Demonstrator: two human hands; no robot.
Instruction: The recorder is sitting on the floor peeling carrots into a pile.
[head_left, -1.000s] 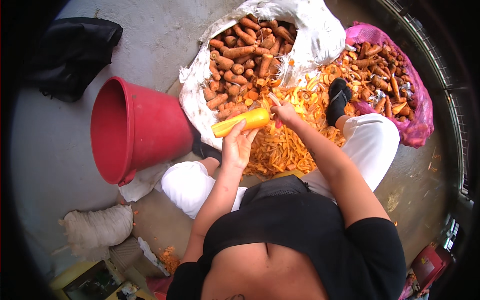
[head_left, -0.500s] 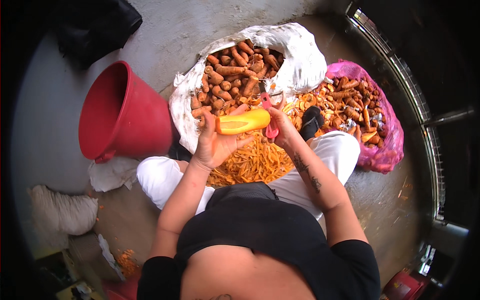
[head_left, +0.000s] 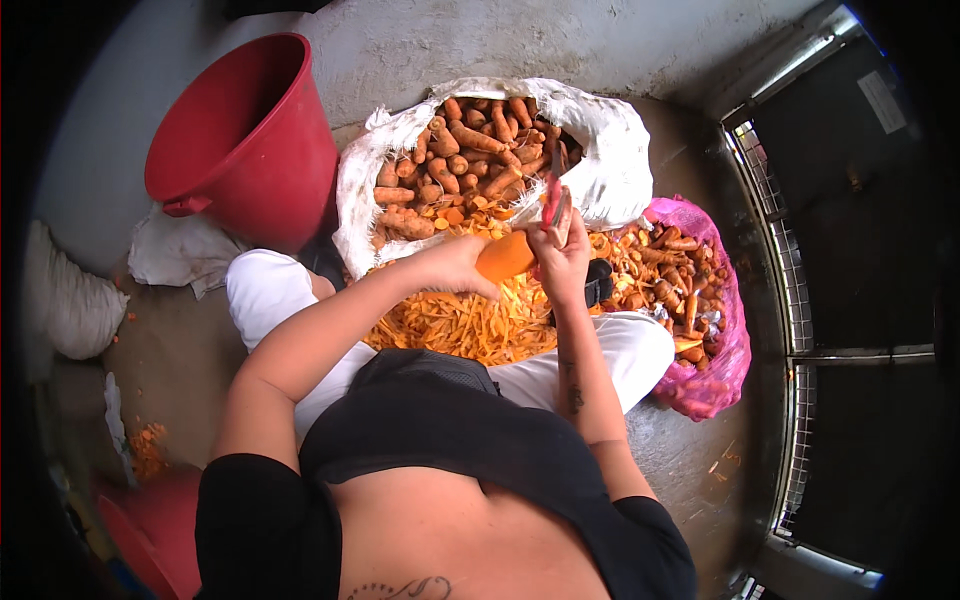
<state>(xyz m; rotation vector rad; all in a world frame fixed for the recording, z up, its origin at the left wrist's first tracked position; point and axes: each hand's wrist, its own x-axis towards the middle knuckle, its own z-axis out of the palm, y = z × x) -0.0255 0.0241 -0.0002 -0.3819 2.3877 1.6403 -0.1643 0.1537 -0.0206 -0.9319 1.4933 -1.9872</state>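
Holding the carrot (head_left: 506,257) over the peelings (head_left: 460,330) in the left hand (head_left: 455,267), with the blunt free end aimed at the right hand (head_left: 565,260). Lying roughly crosswise along its long axis, from left to right, and rising slightly in the view toward the free end. Extending rightward from the left fingers, so nearest to the left hand and in contact with it; set just beside the right fingers on the other side. Impossible to tell, through overlap and blur, whether touching those as well. Curling the left fingers around the near end of the carrot, with part of it hidden in the grasp. Folding the right fingers around a red tool (head_left: 551,200), pointing up the view and nearly square to the carrot. Cannot make out the working edge of the tool, nor the exact place of each right fingertip. Looking smooth, thick and rounded at the carrot's free end, even orange in colour, without brown skin on the part in sight; too blurred for finer marks. Showing, beyond the hands, rougher and browner carrots (head_left: 478,140) inside a white sack (head_left: 612,150); to the right, a pink sack (head_left: 728,375) with more carrot pieces (head_left: 665,265); to the left, a red bucket (head_left: 285,180), tilted, with its mouth facing up and leftward.
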